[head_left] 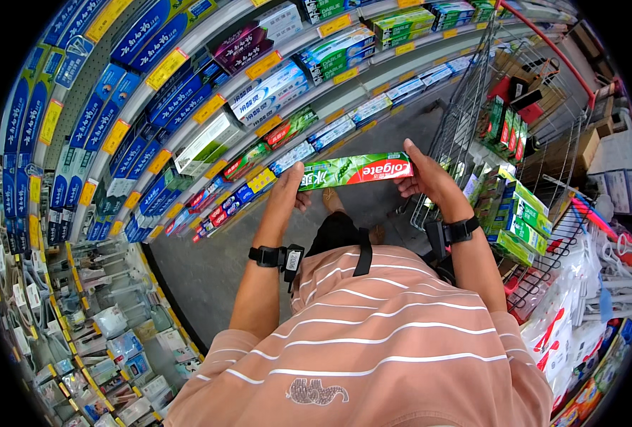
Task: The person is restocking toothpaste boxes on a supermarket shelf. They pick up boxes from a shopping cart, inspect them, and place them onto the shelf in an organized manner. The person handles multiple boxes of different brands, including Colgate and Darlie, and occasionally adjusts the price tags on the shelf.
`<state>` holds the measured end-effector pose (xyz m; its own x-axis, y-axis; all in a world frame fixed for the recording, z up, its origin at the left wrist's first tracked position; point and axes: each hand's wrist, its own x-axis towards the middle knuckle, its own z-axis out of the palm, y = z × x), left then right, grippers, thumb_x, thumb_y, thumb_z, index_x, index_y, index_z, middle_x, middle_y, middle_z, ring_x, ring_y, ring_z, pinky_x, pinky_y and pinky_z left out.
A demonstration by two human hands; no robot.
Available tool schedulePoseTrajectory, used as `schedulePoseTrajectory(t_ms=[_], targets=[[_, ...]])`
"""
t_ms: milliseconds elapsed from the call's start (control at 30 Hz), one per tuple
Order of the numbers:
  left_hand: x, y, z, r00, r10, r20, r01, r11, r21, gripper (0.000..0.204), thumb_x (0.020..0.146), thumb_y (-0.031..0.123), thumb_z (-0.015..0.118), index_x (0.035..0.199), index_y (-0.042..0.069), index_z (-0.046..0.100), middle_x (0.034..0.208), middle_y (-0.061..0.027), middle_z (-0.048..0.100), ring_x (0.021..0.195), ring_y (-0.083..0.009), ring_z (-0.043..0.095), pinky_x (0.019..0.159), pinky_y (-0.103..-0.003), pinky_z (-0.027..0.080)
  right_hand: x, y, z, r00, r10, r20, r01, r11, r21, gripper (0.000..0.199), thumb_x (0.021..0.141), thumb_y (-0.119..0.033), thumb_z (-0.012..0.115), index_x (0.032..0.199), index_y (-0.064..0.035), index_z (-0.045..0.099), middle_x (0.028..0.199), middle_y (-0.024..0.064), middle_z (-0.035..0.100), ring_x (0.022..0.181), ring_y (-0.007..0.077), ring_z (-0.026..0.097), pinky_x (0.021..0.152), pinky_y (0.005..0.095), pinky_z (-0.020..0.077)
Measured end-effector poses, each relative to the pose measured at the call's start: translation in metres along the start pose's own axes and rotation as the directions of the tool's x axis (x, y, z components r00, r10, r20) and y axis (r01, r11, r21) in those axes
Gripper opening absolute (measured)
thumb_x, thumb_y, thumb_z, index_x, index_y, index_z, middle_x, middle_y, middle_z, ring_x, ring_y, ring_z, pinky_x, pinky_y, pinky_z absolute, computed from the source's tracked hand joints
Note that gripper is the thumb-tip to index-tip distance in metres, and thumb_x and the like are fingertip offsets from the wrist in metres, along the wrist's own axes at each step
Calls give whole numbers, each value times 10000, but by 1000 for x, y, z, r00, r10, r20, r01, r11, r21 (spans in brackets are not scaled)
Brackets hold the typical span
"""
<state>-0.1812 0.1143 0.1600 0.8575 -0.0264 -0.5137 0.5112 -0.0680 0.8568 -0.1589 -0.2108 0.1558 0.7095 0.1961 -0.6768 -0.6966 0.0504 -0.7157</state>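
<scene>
You are standing in a shop aisle, with the shelves (188, 107) of boxed goods running along your left side. Your left hand (287, 186) is reaching forward with the arm almost straight, and it is gripping the left end of a long green and red box (355, 171); the fingers are hidden behind the box, so I cannot tell how tightly they are closing. The box is lying level in the air between your two hands, above the grey floor (209, 270). It is probably light and stiff, made of thin smooth card that can dent, so holding it at the ends, as you are doing, looks sensible. Your right hand (424, 178) is clasping the right end, wrist bent inward, with the thumb on the top edge. Just beside it the wire cart (536, 142) is carrying more boxes.
</scene>
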Motion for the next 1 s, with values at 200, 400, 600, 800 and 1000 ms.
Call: schedulePoseTrajectory(t_ms=[200, 400, 600, 800, 1000], targets=[[-4, 0, -6, 999, 0, -40, -1, 1000, -29, 609, 915, 639, 525, 1081, 60, 621, 755, -60, 643, 579, -123, 593, 516, -254, 462, 12, -4, 4, 1000, -10, 27, 11, 1000, -26, 746, 861, -754, 472, 883, -32, 660, 705, 85, 644, 569, 176, 629, 569, 336, 552], [-6, 1, -11, 998, -15, -56, 13, 1000, -26, 609, 924, 642, 501, 1016, 53, 624, 745, -68, 641, 571, -130, 594, 502, -263, 462, 14, -9, 10, 999, -23, 40, 24, 999, -41, 769, 856, -763, 468, 882, -19, 660, 700, 93, 643, 572, 177, 630, 555, 330, 548], [-2, 3, -10, 998, -7, -61, 6, 1000, -16, 627, 931, 657, 469, 971, 49, 620, 735, -69, 635, 558, -139, 591, 484, -270, 452, 18, -11, 9, 999, -24, 36, 25, 999, -39, 774, 853, -764, 471, 884, -13, 659, 700, 100, 645, 563, 178, 623, 546, 322, 544], [1, 2, -11, 996, -45, -83, 42, 999, -32, 628, 918, 673, 475, 952, 62, 617, 698, -56, 628, 519, -111, 571, 461, -240, 438, 21, -17, 13, 999, 2, 32, -1, 999, -51, 735, 888, -739, 437, 853, -37, 654, 676, 73, 638, 517, 158, 604, 522, 294, 535], [5, 7, -6, 990, -75, -116, 74, 997, -10, 625, 924, 668, 466, 972, 61, 605, 686, -60, 621, 504, -119, 554, 455, -252, 424, 36, -9, 11, 999, -4, 54, 7, 999, -49, 699, 904, -714, 438, 893, -46, 645, 666, 75, 629, 483, 143, 577, 503, 287, 529]])
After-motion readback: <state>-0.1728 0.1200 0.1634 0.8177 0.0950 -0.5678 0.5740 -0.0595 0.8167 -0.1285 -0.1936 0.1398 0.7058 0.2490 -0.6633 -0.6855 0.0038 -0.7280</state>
